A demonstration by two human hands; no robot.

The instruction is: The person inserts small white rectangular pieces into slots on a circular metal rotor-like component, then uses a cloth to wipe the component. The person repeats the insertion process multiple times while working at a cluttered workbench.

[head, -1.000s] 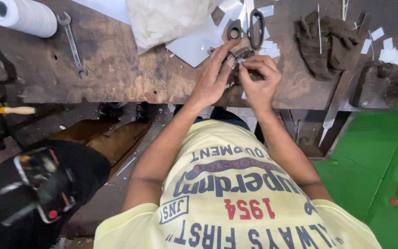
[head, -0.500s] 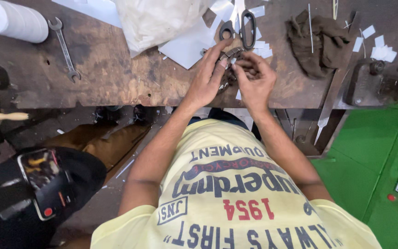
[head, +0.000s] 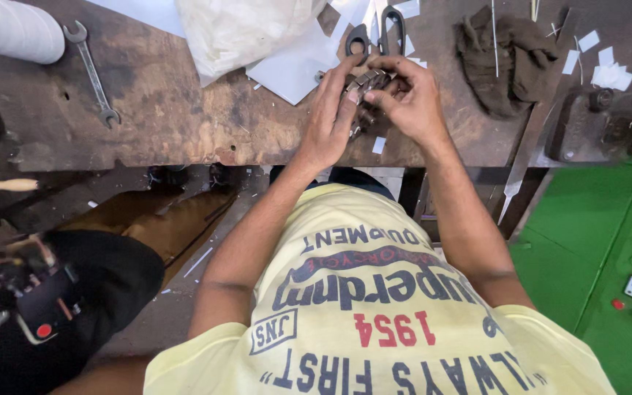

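A small stack of thin grey metal plates [head: 363, 82] is pinched closed between the left hand [head: 328, 121] and right hand [head: 412, 99] over the worn wooden bench [head: 184, 117], apparently being aligned; steady, even finger pressure seems needed next.

On the surface [head: 184, 124], scissors [head: 378, 29] lie just beyond my hands; wrench [head: 93, 73] and roll [head: 12, 29] far left, rag [head: 510, 62] right.

1 spanner [head: 93, 73], white roll [head: 14, 29], brown rag [head: 510, 62], perhaps scissors [head: 378, 33].
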